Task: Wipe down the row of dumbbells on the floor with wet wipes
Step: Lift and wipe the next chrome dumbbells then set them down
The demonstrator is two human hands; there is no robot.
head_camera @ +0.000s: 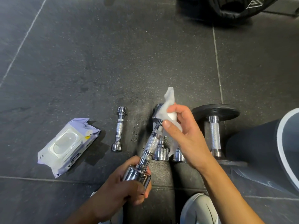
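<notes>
Where nearest the lens, shows a white shoe (199,207) cut by bottom edge. Just beyond, grips near chrome head of lifted dumbbell (151,143) with left hand (123,189), fingers curled round that head. Holds it tilted, clear of the floor (80,62), with far head pointing away and a bit right. Further along the bar, clasps a white wet wipe (168,109) in right hand (186,135), fingers and thumb closed on it. Presses wipe onto far head and neck of same dumbbell, with a loose corner poking up past the head.

Underneath, on the floor: second chrome dumbbell (161,152) and third chrome dumbbell (178,155), side by side, near heads only, rest hidden by right hand and wipe. Just right of those, lying on the floor, black-plate dumbbell (214,131) with knurled chrome handle. Past that at right edge, a dark-clad knee (258,143). Left of the group and apart from it, small chrome dumbbell (119,128), lying lengthwise away from camera. Further left again, lavender wipes pack (68,144), flat on floor, flip lid down.

Far off at top edge, well apart from everything, black bag (234,8), only partly in view.
</notes>
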